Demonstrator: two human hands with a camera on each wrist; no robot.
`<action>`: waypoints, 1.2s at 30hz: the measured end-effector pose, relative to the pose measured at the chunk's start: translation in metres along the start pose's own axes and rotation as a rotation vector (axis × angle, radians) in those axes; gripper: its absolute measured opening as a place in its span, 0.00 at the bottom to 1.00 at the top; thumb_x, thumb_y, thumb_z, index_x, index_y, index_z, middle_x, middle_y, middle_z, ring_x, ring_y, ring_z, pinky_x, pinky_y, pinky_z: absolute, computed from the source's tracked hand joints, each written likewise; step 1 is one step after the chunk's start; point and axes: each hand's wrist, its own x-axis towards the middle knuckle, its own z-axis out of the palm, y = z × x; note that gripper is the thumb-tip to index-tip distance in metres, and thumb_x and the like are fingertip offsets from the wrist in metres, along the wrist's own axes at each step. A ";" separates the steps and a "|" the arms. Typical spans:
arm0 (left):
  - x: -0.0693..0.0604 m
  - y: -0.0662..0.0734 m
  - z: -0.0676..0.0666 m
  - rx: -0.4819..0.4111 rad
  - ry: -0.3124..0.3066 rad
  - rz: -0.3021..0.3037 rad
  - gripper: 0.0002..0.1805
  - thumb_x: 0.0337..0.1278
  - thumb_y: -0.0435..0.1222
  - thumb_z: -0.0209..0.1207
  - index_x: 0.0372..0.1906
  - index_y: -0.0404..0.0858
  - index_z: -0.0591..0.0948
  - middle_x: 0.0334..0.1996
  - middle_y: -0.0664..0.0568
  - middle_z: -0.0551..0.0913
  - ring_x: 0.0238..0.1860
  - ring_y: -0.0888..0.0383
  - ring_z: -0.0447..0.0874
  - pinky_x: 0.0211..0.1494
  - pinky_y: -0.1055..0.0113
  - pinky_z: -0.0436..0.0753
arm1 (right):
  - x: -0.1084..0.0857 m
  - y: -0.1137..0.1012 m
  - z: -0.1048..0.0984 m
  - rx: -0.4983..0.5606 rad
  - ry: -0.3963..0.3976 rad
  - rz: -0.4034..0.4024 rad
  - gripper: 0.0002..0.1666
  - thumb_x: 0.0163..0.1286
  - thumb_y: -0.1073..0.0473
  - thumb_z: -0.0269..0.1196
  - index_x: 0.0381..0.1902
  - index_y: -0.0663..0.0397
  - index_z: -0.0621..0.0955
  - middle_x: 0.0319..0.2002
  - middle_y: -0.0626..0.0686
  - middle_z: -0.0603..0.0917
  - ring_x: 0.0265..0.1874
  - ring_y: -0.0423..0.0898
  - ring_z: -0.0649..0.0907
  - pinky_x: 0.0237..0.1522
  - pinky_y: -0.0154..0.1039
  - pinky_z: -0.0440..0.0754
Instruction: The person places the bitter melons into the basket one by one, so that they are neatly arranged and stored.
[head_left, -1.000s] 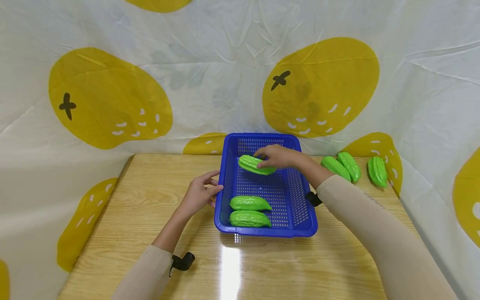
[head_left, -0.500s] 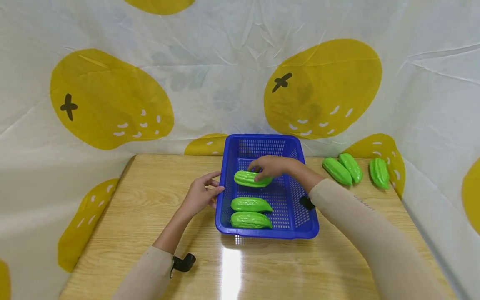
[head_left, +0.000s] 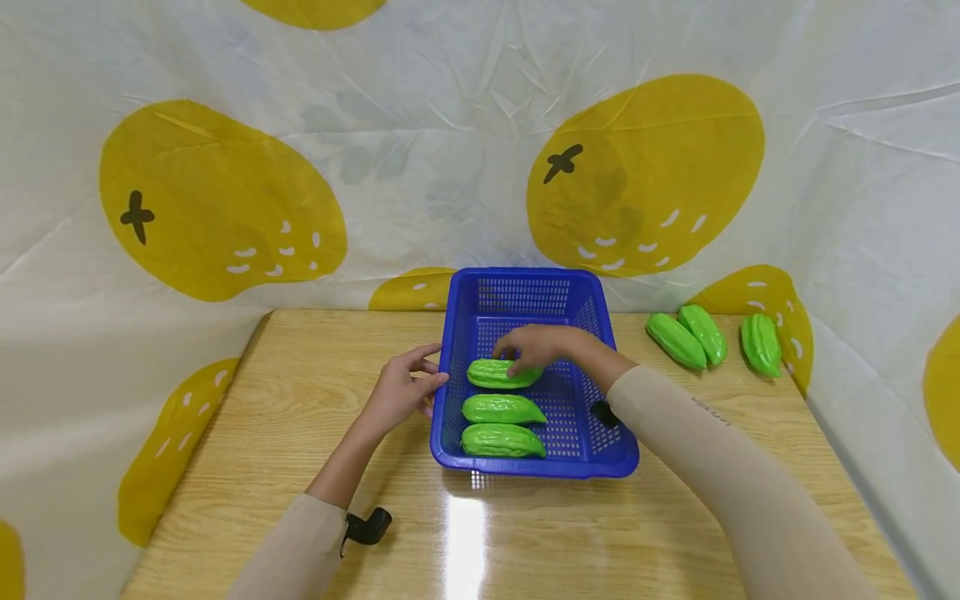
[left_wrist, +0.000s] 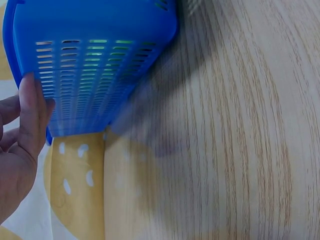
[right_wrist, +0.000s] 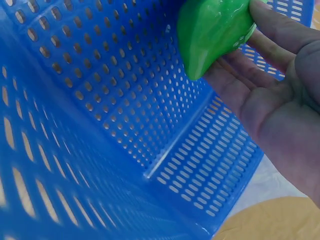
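Observation:
In the head view a blue plastic basket (head_left: 532, 476) with perforated walls stands on the wooden table. My right hand (head_left: 536, 346) reaches inside it and grips a glossy green bitter melon (head_left: 489, 374) between thumb and fingers. The right wrist view shows the pointed end of this bitter melon (right_wrist: 212, 37) sticking out of the hand. Two more bitter melons lie crosswise at the near end, one (head_left: 501, 408) just in front of the held one, the other (head_left: 501, 440) by the near wall. At the basket's left side my left hand (head_left: 401, 387) holds the rim, fingertips against the outer wall.
Several patterned yellow shapes cover the white cloth (head_left: 435, 167) behind the table (head_left: 337, 350). At the table's back right lie two bitter melons side by side, one (head_left: 677, 341) touching the other (head_left: 703, 335). A third bitter melon (head_left: 761, 345) lies apart, farther right.
My right hand has brought the bitter melon down and nearer inside the basket, beside the two lying there. The left hand has stayed at the rim.

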 end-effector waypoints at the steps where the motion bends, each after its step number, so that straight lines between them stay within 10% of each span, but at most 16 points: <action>1: 0.000 0.000 0.000 -0.002 0.001 -0.001 0.31 0.68 0.28 0.64 0.73 0.34 0.72 0.46 0.33 0.84 0.22 0.57 0.85 0.28 0.40 0.91 | 0.000 0.000 0.001 0.004 -0.002 0.006 0.25 0.75 0.59 0.65 0.66 0.62 0.78 0.59 0.62 0.83 0.60 0.58 0.82 0.66 0.51 0.83; 36: 0.000 -0.001 0.002 -0.025 0.015 -0.009 0.31 0.67 0.27 0.64 0.73 0.34 0.73 0.46 0.33 0.85 0.22 0.58 0.85 0.25 0.46 0.92 | 0.000 -0.006 0.015 0.083 -0.026 0.052 0.27 0.76 0.56 0.64 0.69 0.59 0.76 0.65 0.61 0.80 0.66 0.58 0.78 0.73 0.52 0.78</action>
